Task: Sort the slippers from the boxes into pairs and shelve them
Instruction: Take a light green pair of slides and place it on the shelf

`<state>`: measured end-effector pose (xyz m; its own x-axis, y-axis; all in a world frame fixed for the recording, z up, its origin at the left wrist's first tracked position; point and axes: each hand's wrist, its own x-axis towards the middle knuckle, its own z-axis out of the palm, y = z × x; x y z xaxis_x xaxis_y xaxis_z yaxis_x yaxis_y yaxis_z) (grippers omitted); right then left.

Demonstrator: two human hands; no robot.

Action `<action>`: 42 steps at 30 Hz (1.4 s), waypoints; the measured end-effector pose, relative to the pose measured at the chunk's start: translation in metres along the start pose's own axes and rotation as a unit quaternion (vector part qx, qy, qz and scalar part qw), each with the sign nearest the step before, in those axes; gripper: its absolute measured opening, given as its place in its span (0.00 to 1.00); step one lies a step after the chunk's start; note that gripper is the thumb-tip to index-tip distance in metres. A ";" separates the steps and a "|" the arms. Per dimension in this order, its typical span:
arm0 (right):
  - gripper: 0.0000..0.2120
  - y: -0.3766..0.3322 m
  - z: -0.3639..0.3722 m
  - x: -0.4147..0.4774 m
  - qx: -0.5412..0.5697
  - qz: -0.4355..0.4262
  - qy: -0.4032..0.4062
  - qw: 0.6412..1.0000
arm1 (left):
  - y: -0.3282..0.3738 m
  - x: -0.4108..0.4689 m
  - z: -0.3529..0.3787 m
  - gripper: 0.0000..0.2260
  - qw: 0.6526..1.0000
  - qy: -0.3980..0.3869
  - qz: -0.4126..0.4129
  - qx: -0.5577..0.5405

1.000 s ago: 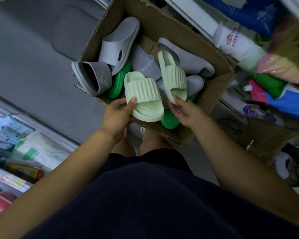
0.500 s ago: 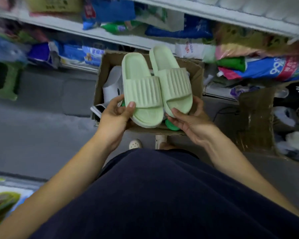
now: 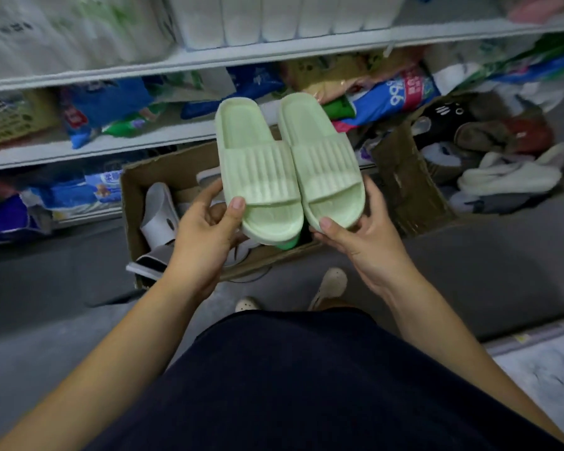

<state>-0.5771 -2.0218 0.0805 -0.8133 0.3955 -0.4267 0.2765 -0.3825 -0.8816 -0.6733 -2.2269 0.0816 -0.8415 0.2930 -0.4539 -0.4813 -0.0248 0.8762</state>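
1. The left hand [image 3: 205, 229] grips the toe end of one pale green slipper [image 3: 258, 170]. Its thumb lies on top by the ribbed strap, and its fingers curl beneath the sole.
2. The right hand [image 3: 358, 236] holds the toe end of the matching slipper [image 3: 323, 157] the same way, with the thumb on the front rim and the fingers underneath.
3. The two slippers sit side by side, touching along their inner edges, soles down and heels pointing away from the person. They are held in the air above an open cardboard box [image 3: 163, 170] on the grey floor [image 3: 62, 288].
4. Grey slippers [image 3: 158, 206] lie in a loose heap inside that box, and a bright green slipper [image 3: 287, 245] peeks out just under the held pair.
5. To the right, a second cardboard box [image 3: 407, 183] holds plush slippers [image 3: 508, 177] in dark and cream tones.
6. Behind everything stand white shelves [image 3: 274, 50] stocked with packaged goods — too blurred to read.
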 end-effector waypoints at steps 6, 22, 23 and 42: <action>0.40 -0.028 -0.044 -0.011 -0.008 -0.067 0.015 0.998 | 0.015 -0.015 0.053 0.26 0.995 -0.072 0.055 0.049; 0.45 -0.177 -0.278 -0.011 -0.052 -0.176 -0.014 0.983 | 0.028 -0.056 0.324 0.39 0.976 -0.096 0.194 -0.005; 0.44 -0.189 -0.290 -0.011 -0.053 -0.189 -0.016 0.980 | 0.033 -0.057 0.340 0.39 0.973 -0.108 0.205 0.002; 0.45 -0.431 -0.378 0.061 -0.048 -0.421 0.008 0.906 | 0.227 -0.005 0.541 0.38 0.909 -0.139 0.393 0.004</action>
<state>-0.5522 -1.5170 0.3583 -0.7486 0.5261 0.4035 -0.3949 0.1350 -0.9087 -0.6454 -1.7172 0.3707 -0.8292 0.4189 0.3699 0.2440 -0.3240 0.9140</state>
